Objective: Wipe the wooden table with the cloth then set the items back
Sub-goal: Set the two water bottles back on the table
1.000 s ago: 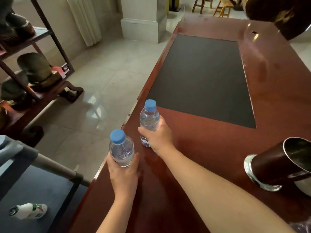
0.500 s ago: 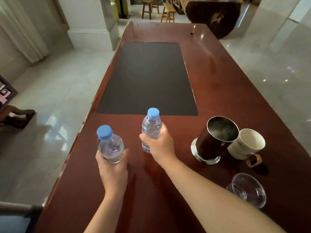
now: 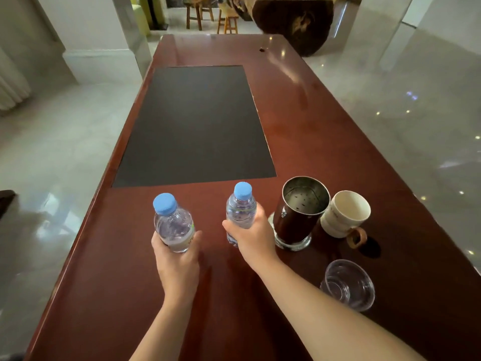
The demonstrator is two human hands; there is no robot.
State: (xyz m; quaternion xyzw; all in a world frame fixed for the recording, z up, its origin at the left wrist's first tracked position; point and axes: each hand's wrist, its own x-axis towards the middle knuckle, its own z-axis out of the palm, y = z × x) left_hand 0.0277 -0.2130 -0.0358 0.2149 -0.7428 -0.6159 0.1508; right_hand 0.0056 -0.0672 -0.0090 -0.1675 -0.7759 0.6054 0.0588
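Two water bottles (image 3: pixel 173 225) (image 3: pixel 240 212) upright, caps up | hands (image 3: pixel 177 259) (image 3: pixel 256 241) each wrapped around one

**One head view, looking down the table**

A single wide-angle camera sits at head height at the near end of the table (image 3: pixel 325 142), facing forward and down its length. The hands (image 3: pixel 179 259) lie close below the lens — forearms enter from the bottom edge — while the far end, floor and stools recede at top.
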